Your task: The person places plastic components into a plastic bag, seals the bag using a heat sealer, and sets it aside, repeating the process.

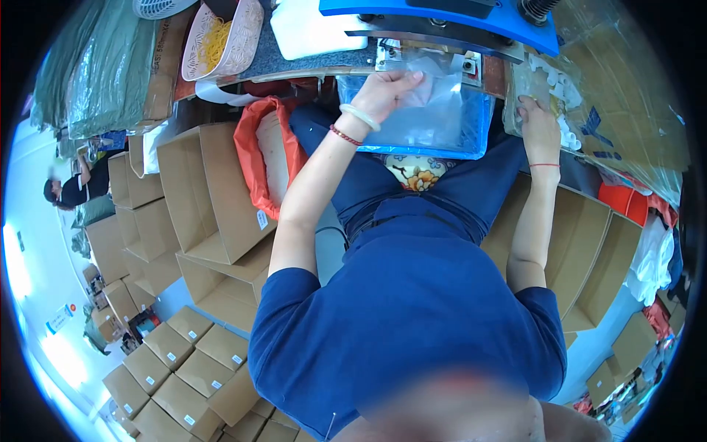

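left hand (384,92) is closed in a pinch on the top edge of a clear plastic bag (438,114), which hangs just below the blue sealing machine (442,18) at the table (294,65) edge. the bag sits directly right of and under the fingers, in front of a blue bin (479,144) over the lap. right hand (540,127) lies well to the right on a pile of small white parts (561,92) in clear wrap, fingers bent down; can't tell if it grips anything.
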Available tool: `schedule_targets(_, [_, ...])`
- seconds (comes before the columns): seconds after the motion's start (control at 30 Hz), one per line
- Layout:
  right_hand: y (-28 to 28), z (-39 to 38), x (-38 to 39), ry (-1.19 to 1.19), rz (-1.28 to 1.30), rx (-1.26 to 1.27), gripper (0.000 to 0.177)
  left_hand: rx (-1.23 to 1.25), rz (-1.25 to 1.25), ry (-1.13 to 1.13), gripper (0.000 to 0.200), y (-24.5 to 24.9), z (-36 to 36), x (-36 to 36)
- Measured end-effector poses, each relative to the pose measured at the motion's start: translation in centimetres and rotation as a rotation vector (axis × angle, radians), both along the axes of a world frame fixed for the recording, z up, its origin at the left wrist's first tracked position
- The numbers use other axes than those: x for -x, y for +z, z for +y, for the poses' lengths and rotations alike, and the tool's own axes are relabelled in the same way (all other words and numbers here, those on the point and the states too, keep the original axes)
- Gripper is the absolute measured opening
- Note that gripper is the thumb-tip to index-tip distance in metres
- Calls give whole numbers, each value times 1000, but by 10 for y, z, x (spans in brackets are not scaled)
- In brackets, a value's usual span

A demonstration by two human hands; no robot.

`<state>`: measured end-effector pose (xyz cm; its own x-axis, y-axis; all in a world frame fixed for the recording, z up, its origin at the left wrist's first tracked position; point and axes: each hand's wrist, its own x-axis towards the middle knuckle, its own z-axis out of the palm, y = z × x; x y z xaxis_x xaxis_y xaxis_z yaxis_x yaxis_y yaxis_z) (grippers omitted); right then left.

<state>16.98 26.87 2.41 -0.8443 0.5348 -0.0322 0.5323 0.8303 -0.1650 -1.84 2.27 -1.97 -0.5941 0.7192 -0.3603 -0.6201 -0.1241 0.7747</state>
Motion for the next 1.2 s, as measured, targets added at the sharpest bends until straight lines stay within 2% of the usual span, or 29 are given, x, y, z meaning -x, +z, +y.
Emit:
schedule_targets(0.03, [-11,8,1,7,2,5,25,211,253,-46,35,5,-11,7])
schedule_targets(0.1, [-33,23,7,100,291,-5,28,416,890,360,38,-5,-24,40])
schedule_targets(0.13, [-36,21,5,104,279,5,28,429,879,357,38,-8,-35,54])
schedule_targets(0.2, [-35,25,10,83,282,49,30,639,1816,434,58,-6,-50,91])
schedule_targets(0.23, [-33,26,7,87,283,45,30,628,1623,3,63,-14,-62,95])
schedule_targets(0.3, [-28,25,-1,128,509,-8,28,743,2024,19,47,-24,-81,66])
schedule_targets(0.33, [-13,17,2,126,517,-10,28,710,1972,144,32,-26,-87,60])
schedule_targets(0.4, [21,-8,5,-152,558,269,27,735,1784,228,19,-21,-95,57])
schedule_targets(0.43, [33,-26,7,-125,586,415,26,699,1636,267,16,-11,-92,54])
schedule_targets(0.47, [43,-44,11,-95,615,559,26,699,1630,276,16,3,-89,46])
schedule_targets(0.53, [42,-83,15,18,585,753,23,623,1214,267,17,32,-83,23])
schedule_targets(0.57, [31,-97,19,95,613,939,23,555,1077,246,19,37,-80,16])
schedule_targets(0.67, [49,-114,36,252,716,889,25,392,913,111,19,60,-73,-5])
schedule_targets(0.77, [83,-109,49,437,896,591,25,345,844,32,20,71,-64,-18])
schedule_targets(0.8, [85,-106,49,438,901,580,25,358,837,-11,20,77,-61,-21])
schedule_targets(0.87, [86,-102,49,467,661,631,24,323,796,-61,20,87,-55,-21])
schedule_targets(0.93, [87,-86,51,579,526,570,24,309,741,-124,20,85,-57,-22])
schedule_targets(0.97, [90,-80,52,615,454,543,24,265,609,-237,21,80,-56,-18])
schedule_targets(1.0, [94,-75,53,584,352,619,25,217,482,-348,22,76,-55,-14])
schedule_targets(1.03, [93,-75,53,577,360,615,25,202,456,-346,21,72,-53,-15])
schedule_targets(1.07, [90,-75,53,465,428,675,25,198,462,-350,21,69,-51,-14])
schedule_targets(1.1, [86,-76,52,354,487,736,26,222,474,-282,21,64,-49,-14])
schedule_targets(1.2, [74,-81,50,229,576,853,28,270,484,-172,21,54,-46,-19])
